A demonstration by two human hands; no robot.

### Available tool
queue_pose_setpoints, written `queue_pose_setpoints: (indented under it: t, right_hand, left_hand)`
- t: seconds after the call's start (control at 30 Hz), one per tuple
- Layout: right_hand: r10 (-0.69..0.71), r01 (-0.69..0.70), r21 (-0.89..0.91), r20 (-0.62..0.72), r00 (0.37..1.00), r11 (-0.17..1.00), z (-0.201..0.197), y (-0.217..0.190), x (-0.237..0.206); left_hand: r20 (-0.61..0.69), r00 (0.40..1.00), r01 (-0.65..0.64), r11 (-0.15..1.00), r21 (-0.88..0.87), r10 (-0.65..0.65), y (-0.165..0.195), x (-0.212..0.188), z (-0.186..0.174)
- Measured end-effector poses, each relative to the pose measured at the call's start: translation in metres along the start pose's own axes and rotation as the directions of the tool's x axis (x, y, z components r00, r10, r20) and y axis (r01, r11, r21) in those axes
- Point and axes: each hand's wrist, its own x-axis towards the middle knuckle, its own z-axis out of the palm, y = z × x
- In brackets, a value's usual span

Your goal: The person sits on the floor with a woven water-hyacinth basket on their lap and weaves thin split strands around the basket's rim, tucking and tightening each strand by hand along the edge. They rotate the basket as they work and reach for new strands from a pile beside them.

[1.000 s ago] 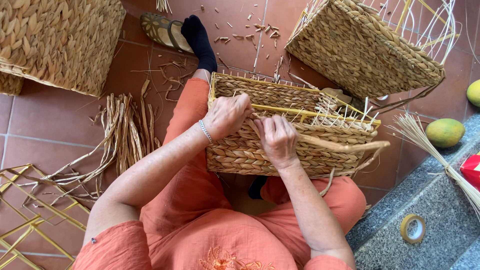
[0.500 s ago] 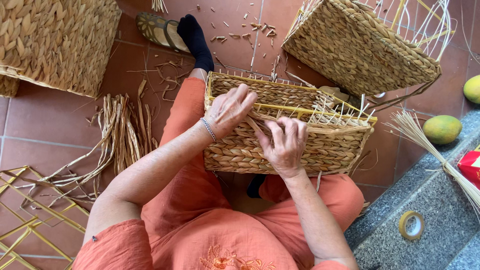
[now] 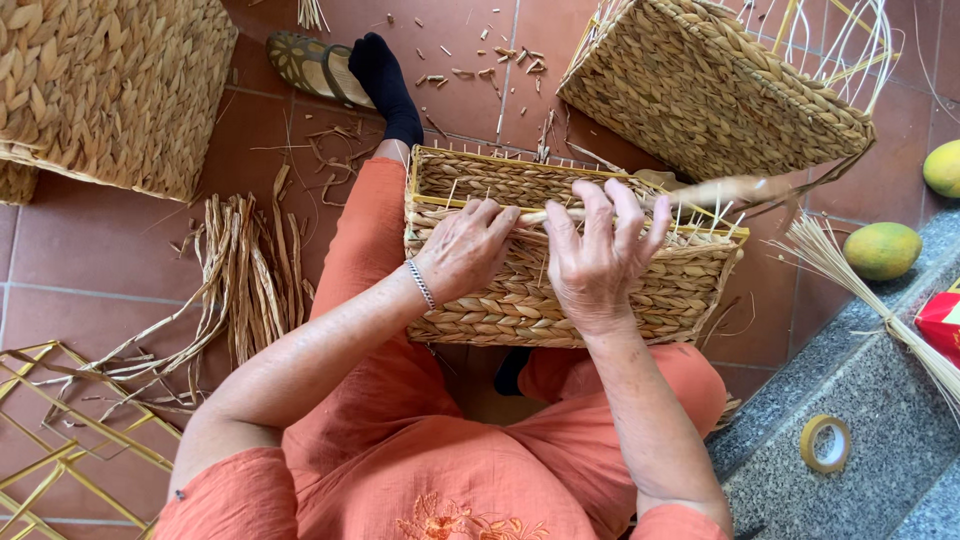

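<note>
A half-woven rectangular straw basket on a yellow wire frame rests on my lap. My left hand lies on its near wall just under the rim, fingers curled against the weave. My right hand presses on the same wall with fingers spread, and a long straw strand runs from under its fingers out to the right, blurred. A silver bracelet circles my left wrist. I wear orange clothes and a black sock.
A large woven basket stands top left, another with bare wire top right. Loose straw strands and yellow wire frames lie left. Two mangoes, a tape roll, a red pack and a sandal.
My right hand has opened its fingers and shifted right along the rim, drawing the strand out to the right. My left hand slid lower on the wall. The view moved closer.
</note>
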Motion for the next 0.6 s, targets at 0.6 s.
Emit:
queue_pose_setpoints:
  t: [0.6]
  right_hand:
    - [0.294, -0.363, 0.559, 0.213, 0.932, 0.745, 0.072, -0.037, -0.063]
  left_hand:
    - [-0.119, 0.976, 0.124, 0.916, -0.381, -0.181, -0.010, 0.007, -0.003]
